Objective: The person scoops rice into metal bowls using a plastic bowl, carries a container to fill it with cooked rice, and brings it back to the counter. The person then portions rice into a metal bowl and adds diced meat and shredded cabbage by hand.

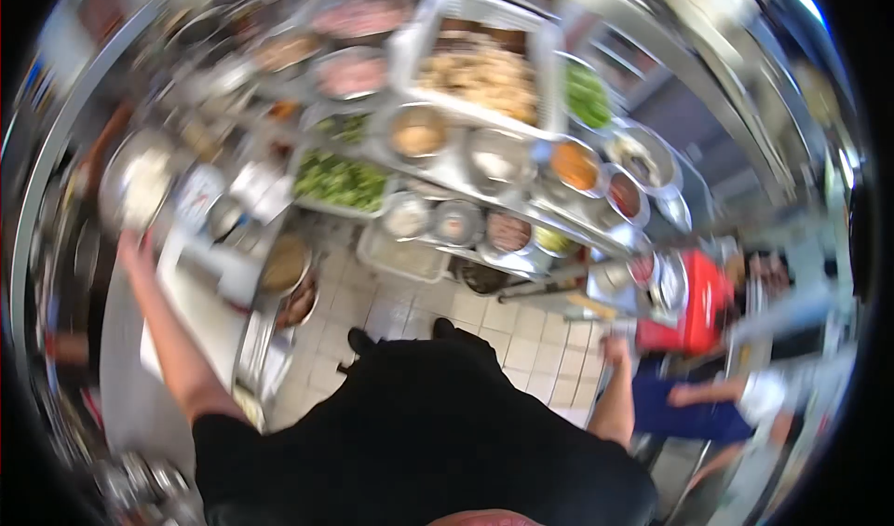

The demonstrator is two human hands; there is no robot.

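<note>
The left hand [133, 247] reaches out, fingers apparently spread though blur hides any grip, toward a round steel pan of pale food [140, 183] at the counter's left edge, while the right hand [615, 349] rests near the cluttered right-hand steel counter [596, 284], its grip unreadable.

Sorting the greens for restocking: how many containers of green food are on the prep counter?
3 clearly: a tray of chopped greens, a small pan above it, and a bowl right of the big white tray. Blur may hide more.
</note>
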